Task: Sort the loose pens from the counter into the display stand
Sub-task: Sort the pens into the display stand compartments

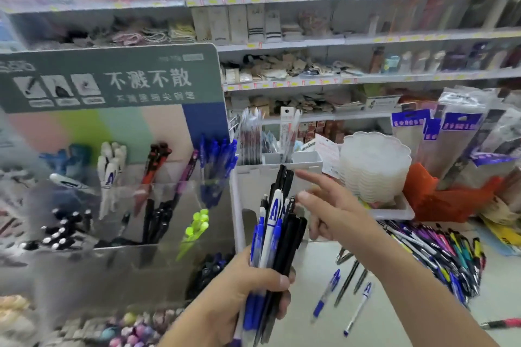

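My left hand (253, 287) grips a bunch of pens (277, 231), blue, white and black, held upright in front of the display stand. My right hand (327, 205) hovers just right of the bunch's tips with fingers spread and nothing in it. The clear tiered display stand (118, 251) fills the left side, with blue pens (217, 169), white pens (111, 172), black pens (155, 222) and neon green pens (197, 225) standing in its slots. A few loose pens (346, 290) lie on the white counter at lower right. A larger heap of mixed coloured pens (445, 253) lies further right.
A white box (282, 169) with packaged refills stands behind the bunch. A stack of clear scalloped dishes (375, 166) sits to its right, beside an orange object (451, 197). Shop shelves with goods fill the background. Small pastel items (135, 329) lie at bottom left.
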